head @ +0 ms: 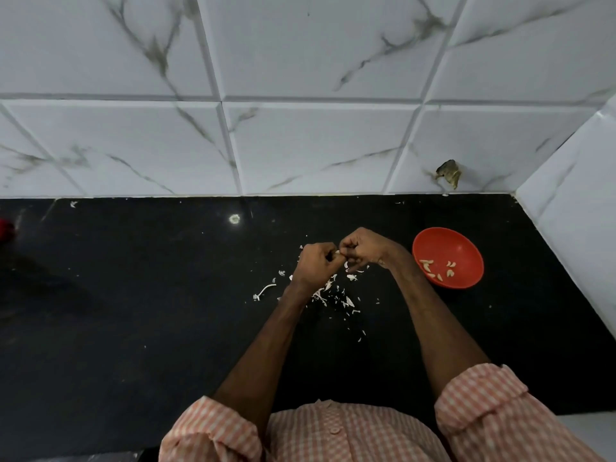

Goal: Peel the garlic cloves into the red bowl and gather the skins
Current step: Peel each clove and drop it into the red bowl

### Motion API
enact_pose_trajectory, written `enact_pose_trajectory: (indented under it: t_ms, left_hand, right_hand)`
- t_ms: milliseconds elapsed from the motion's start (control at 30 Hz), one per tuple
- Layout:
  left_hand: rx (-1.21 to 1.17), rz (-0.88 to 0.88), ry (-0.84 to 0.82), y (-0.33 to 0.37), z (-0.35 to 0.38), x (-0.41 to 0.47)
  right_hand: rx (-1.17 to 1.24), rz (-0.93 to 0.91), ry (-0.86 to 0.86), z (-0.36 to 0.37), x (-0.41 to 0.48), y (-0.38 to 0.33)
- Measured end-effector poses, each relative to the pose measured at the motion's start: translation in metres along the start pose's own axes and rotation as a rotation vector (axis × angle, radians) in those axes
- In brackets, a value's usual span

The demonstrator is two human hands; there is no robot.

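Black stone counter (133, 311), seen from above. Skins (333, 295) lie scattered beneath the wrists. Left hand (315, 263) and right hand (361, 246) meet, fingers curled, both pinching one clove (338, 252) (mostly hidden). Bowl (446, 241), at right, holds peeled cloves (426, 265). Veined tile wall (300, 145) behind; red object (5, 230) cut off at left edge.

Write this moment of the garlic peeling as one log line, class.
hands: left hand and right hand pinch a garlic clove | red bowl: holds peeled cloves | skins: scattered on counter, not gathered
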State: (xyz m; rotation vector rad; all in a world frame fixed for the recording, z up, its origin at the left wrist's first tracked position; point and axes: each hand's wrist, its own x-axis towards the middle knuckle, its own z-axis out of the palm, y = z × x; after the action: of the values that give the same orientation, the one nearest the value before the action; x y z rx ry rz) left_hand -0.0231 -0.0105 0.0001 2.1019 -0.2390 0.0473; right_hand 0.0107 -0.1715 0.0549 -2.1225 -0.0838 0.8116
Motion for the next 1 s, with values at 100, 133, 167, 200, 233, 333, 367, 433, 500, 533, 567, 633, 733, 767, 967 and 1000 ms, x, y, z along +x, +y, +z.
enact_pose_trajectory:
  t_ms: [100, 133, 167, 200, 233, 333, 367, 433, 500, 533, 567, 633, 733, 767, 967, 1000]
  left_hand:
    - [0.024, 0.004, -0.027, 0.001, -0.002, -0.001]
    - [0.044, 0.012, -0.035, 0.003, -0.003, 0.000]
    - [0.077, 0.016, -0.051, 0.004, -0.004, 0.000]
    - [0.114, 0.015, -0.079, 0.004, -0.006, 0.000]
    - [0.149, 0.014, -0.110, 0.005, -0.007, 0.000]
    - [0.197, 0.017, -0.187, 0.003, -0.009, -0.002]
    - [0.191, 0.015, -0.199, 0.003, -0.011, -0.001]
    - [0.165, 0.002, -0.219, 0.003, -0.016, 0.000]
    - [0.157, -0.002, -0.225, 0.004, -0.021, 0.003]
    - [0.157, 0.004, -0.226, 0.006, -0.023, 0.002]
    - [0.157, 0.008, -0.229, 0.006, -0.025, 0.002]
    - [0.157, 0.012, -0.234, 0.006, -0.026, 0.002]
    - [0.160, 0.005, -0.237, 0.006, -0.023, 0.002]
    - [0.152, -0.004, -0.234, 0.005, -0.023, 0.003]
    - [-0.014, -0.045, -0.158, 0.003, -0.020, 0.003]
    - [-0.040, -0.047, -0.133, 0.004, -0.020, 0.003]
  right_hand:
    - [0.008, 0.021, -0.031, -0.001, -0.002, -0.002]
    - [-0.001, 0.031, -0.032, -0.002, -0.002, -0.003]
    - [-0.017, 0.042, -0.037, -0.002, -0.001, -0.006]
    - [-0.040, 0.057, -0.043, -0.002, -0.001, -0.007]
    - [-0.069, 0.070, -0.050, -0.002, 0.000, -0.009]
    - [-0.127, 0.103, -0.081, -0.004, 0.004, -0.010]
    - [-0.125, 0.107, -0.085, -0.005, 0.005, -0.011]
    - [-0.089, 0.109, -0.070, -0.007, 0.006, -0.011]
    - [-0.047, 0.101, -0.036, -0.007, 0.007, -0.011]
    - [-0.042, 0.091, -0.019, -0.006, 0.007, -0.011]
    - [-0.038, 0.077, -0.002, -0.005, 0.007, -0.009]
    - [-0.015, 0.048, 0.036, -0.002, 0.006, -0.006]
    - [0.084, -0.046, 0.135, 0.003, 0.004, 0.000]
    - [0.106, -0.088, 0.170, 0.005, 0.004, 0.001]
    - [0.151, -0.252, 0.353, 0.021, 0.006, 0.012]
    - [0.197, -0.268, 0.386, 0.024, 0.005, 0.013]
